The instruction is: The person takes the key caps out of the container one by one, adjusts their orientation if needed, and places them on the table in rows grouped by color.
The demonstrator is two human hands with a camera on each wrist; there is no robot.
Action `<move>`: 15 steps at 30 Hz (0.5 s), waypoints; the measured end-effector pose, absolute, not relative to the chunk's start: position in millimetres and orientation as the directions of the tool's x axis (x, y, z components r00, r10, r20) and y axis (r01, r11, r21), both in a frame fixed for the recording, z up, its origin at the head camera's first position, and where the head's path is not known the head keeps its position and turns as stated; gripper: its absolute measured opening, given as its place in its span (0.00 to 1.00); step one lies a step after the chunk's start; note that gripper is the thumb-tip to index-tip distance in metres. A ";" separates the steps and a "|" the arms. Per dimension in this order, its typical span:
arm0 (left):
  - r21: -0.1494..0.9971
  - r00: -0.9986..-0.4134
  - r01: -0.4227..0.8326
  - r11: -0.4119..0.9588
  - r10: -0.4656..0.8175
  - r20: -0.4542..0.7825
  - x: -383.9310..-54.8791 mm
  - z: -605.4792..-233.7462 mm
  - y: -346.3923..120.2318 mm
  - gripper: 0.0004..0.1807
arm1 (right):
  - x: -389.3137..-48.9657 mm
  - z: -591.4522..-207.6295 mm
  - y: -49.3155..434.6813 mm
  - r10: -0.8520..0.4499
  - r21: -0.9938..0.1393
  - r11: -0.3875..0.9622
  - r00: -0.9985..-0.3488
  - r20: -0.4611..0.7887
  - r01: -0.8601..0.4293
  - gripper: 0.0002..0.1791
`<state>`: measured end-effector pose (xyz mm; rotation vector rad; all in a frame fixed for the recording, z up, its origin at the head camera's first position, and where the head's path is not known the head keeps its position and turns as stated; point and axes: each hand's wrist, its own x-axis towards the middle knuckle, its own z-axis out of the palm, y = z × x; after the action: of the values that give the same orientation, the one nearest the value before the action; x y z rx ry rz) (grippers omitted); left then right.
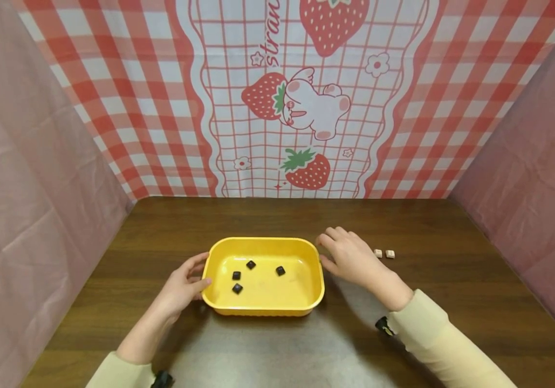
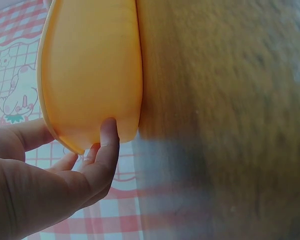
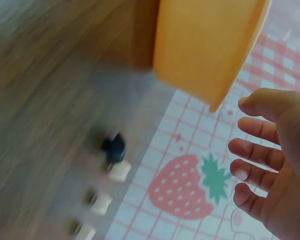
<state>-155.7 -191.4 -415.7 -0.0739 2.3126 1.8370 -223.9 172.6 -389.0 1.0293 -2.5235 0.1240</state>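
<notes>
A yellow plastic tub (image 1: 262,311) stands on the table with several small black keycaps (image 1: 280,270) lying inside it. My left hand (image 1: 177,291) holds the tub's left end, thumb over the rim and fingers against the outer wall; the left wrist view shows those fingers (image 2: 110,145) close up. Beside the tub's right end is my right hand (image 1: 350,257), its fingers loosely bent with nothing between them. In the right wrist view a gap shows between that hand (image 3: 280,150) and the tub (image 3: 205,50).
White keycaps (image 1: 390,254) sit on the table behind the right hand, partly hidden by it in the head view. The right wrist view shows a black keycap (image 3: 115,147) close to a white keycap (image 3: 119,171). A strawberry-print cloth (image 1: 306,108) hangs at the table's back edge.
</notes>
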 end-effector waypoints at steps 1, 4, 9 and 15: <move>0.960 -0.981 -0.154 0.234 0.077 -0.176 -155.8 -415.8 -191.4 0.31 | -222.9 -387.7 169.1 -0.652 0.071 0.721 -0.642 0.403 -0.689 0.13; 0.958 -0.980 -0.159 0.239 0.075 -0.182 -156.4 -416.4 -191.1 0.31 | -220.6 -385.4 159.3 -0.657 0.074 0.719 -0.643 0.393 -0.691 0.13; 0.954 -0.978 -0.176 0.244 0.071 -0.198 -157.8 -418.0 -191.0 0.31 | -218.4 -384.5 144.6 -0.666 0.060 0.712 -0.646 0.373 -0.700 0.15; 0.955 -0.979 -0.169 0.243 0.073 -0.192 -157.9 -417.6 -191.6 0.31 | -218.9 -389.6 126.3 -0.693 0.056 0.692 -0.640 0.331 -0.720 0.16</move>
<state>-157.9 -191.6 -417.6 -0.0913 2.3144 1.8177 -218.9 126.3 -389.6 1.1124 -2.5764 0.1153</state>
